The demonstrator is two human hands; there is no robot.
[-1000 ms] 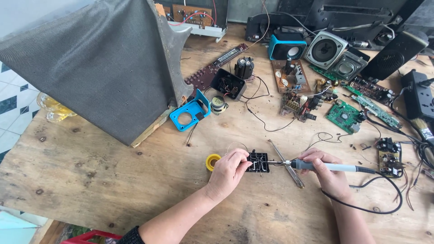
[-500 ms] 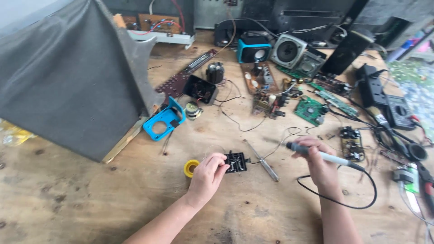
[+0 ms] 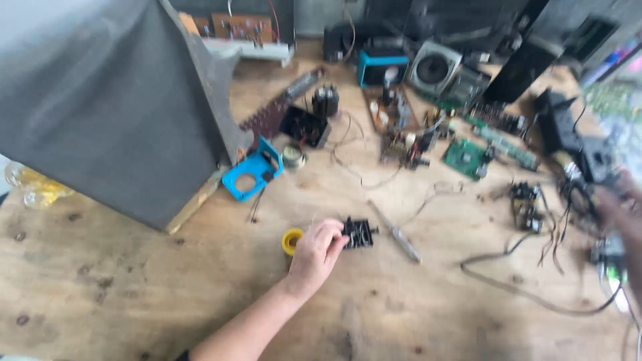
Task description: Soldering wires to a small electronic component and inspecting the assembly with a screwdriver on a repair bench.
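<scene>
My left hand (image 3: 316, 253) rests on the wooden table (image 3: 120, 287) and pinches the left edge of a small black square component (image 3: 361, 233) with its fingertips. A yellow ring-shaped spool (image 3: 291, 241) lies just left of that hand. A thin metal tool (image 3: 397, 235) lies on the table right of the component. My right hand (image 3: 618, 208) is far out at the right edge, blurred, over a tangle of black cables (image 3: 575, 200). What it holds is not visible through the blur.
A large grey speaker cabinet (image 3: 107, 100) fills the upper left. A blue plastic part (image 3: 249, 175), a green circuit board (image 3: 467, 158), other boards, a speaker driver (image 3: 435, 69) and loose wires crowd the back. A black cable (image 3: 535, 294) loops across the right front.
My right hand has swung away from the component to the far right edge. The soldering iron it held is no longer seen near the work. The left hand stays on the black component.
</scene>
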